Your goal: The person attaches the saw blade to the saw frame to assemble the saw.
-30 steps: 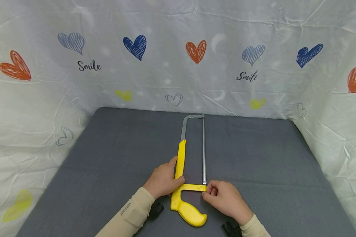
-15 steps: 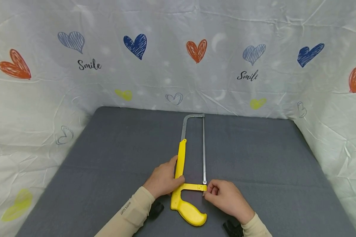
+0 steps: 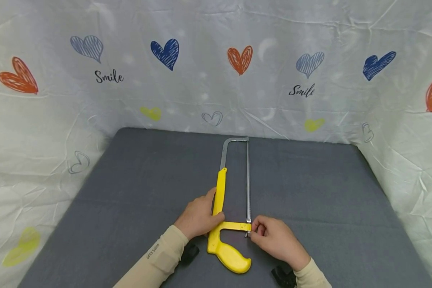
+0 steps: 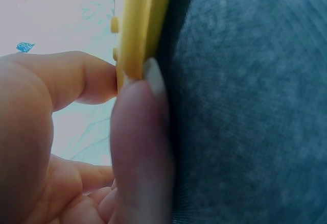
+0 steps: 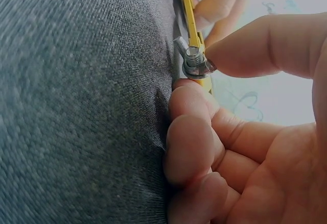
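Observation:
A hacksaw [image 3: 233, 259] with a yellow handle and metal front frame lies on the grey cloth, its blade [image 3: 248, 180] on the right side. My left hand [image 3: 197, 216] holds the yellow part of the frame between thumb and fingers; the left wrist view shows the thumb [image 4: 140, 132] pressed along its edge. At the blade's near end, my right hand [image 3: 279, 242] pinches a small metal wing nut [image 5: 197, 70] on a threaded stud. In the right wrist view the thumb touches one wing, and the index finger lies just under the nut.
Grey cloth [image 3: 327, 192] covers the table under the saw. A white curtain [image 3: 187, 92] printed with hearts and "Smile" hangs behind it and at both sides. Black wrist devices [image 3: 283, 277] sit beneath both wrists.
The right thumb has shifted slightly, and the wing nut now shows below the yellow crossbar, where the fingers mostly covered it before. Left hand and saw stay put; the view has tilted slightly.

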`<state>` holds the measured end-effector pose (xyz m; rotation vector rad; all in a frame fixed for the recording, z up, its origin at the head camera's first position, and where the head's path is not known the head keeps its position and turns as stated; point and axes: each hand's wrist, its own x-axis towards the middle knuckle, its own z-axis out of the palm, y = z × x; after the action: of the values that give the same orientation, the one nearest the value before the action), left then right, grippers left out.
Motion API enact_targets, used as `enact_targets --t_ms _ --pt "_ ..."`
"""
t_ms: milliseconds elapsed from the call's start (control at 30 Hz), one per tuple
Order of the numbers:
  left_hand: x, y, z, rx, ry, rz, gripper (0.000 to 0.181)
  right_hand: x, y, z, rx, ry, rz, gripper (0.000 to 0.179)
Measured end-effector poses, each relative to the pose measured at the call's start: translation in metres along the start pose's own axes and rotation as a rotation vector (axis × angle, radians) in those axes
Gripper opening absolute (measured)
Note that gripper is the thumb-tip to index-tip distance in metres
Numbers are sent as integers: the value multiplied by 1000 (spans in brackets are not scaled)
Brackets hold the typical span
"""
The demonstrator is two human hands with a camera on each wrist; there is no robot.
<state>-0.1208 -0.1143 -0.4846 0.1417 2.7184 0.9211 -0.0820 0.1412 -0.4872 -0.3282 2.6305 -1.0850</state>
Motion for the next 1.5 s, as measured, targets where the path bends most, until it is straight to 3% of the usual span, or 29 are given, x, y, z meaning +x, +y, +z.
enact_targets --t_ms 1500 --pt "-1 -2 -1 -21 -11 3 88 0 2 5 -70 37 -28 16"
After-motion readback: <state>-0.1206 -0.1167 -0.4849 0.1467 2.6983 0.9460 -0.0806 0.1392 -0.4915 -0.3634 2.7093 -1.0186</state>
